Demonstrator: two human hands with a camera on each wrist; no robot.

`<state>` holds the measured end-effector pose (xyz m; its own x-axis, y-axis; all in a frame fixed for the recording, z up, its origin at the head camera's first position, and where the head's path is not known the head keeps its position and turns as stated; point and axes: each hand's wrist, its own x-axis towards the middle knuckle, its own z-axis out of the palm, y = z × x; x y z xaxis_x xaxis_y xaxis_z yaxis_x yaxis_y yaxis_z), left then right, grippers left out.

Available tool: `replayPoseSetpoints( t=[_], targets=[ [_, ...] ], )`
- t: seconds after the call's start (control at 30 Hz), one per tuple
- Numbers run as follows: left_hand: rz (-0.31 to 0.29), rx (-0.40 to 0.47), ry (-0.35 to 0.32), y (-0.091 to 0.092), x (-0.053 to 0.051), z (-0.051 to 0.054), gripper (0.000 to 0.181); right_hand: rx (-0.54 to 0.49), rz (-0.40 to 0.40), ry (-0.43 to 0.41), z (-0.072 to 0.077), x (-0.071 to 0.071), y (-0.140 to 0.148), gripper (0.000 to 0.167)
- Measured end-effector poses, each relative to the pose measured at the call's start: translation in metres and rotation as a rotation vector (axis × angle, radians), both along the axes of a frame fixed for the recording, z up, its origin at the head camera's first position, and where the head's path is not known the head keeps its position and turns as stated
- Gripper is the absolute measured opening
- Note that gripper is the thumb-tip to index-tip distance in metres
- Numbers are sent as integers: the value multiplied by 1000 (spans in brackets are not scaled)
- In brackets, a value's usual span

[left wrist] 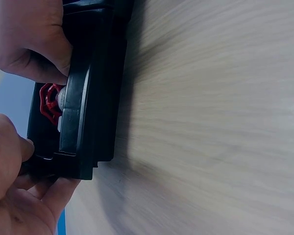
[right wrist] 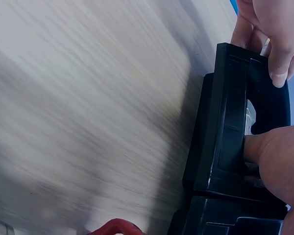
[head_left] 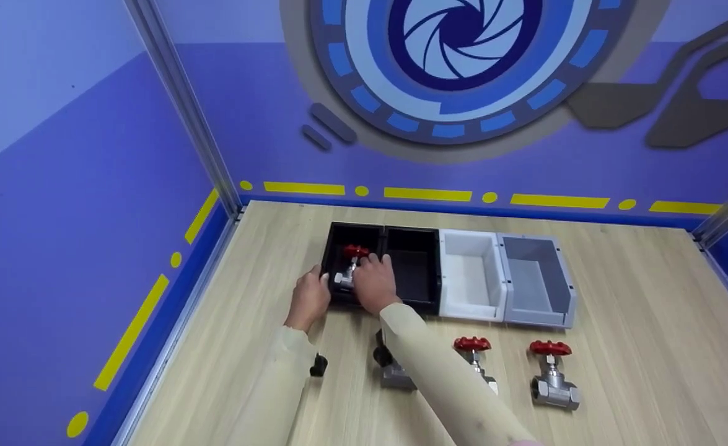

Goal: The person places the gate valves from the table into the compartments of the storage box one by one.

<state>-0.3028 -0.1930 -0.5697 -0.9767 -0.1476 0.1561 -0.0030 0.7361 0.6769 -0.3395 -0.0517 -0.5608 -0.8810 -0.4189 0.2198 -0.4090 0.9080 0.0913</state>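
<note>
A metal valve with a red handwheel [head_left: 355, 251] lies inside the leftmost black bin [head_left: 357, 225]. My right hand [head_left: 376, 284] reaches down into that bin and holds the valve at the right end of its metal body; the fingertips are partly hidden. At the bin's left wall, my left hand [head_left: 309, 299] grips the edge. The left wrist view shows the left fingers [left wrist: 61, 196] under the outside, with the thumb over the rim. Seen from the right wrist, the right thumb [right wrist: 257, 147] dips behind the bin's front lip.
A second black bin [head_left: 412, 230], a white bin [head_left: 472, 313] and a grey bin [head_left: 540, 319] continue the row rightward. In front lie two red-wheeled valves [head_left: 549, 378], a black-handled metal valve [head_left: 394, 376] and a black handle [head_left: 318, 365], partly covered by sleeves. Printed walls enclose the wooden table [head_left: 636, 310].
</note>
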Motion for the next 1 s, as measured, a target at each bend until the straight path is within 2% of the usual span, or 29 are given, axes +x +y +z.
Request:
replayPoseSetpoints(
  t=[0.43, 0.67, 0.83, 1.0],
  targets=[
    [6, 6, -23, 0, 1, 0, 33, -16, 10, -2, 0, 1, 0, 14],
    [-7, -4, -9, 1, 2, 1, 34, -1, 8, -8, -2, 1, 0, 12],
    [-14, -10, 15, 0, 1, -1, 30, -9, 4, 12, -2, 1, -1, 13],
    [-7, -1, -3, 0, 1, -1, 34, -19, 4, 32, -3, 1, 0, 13]
  ],
)
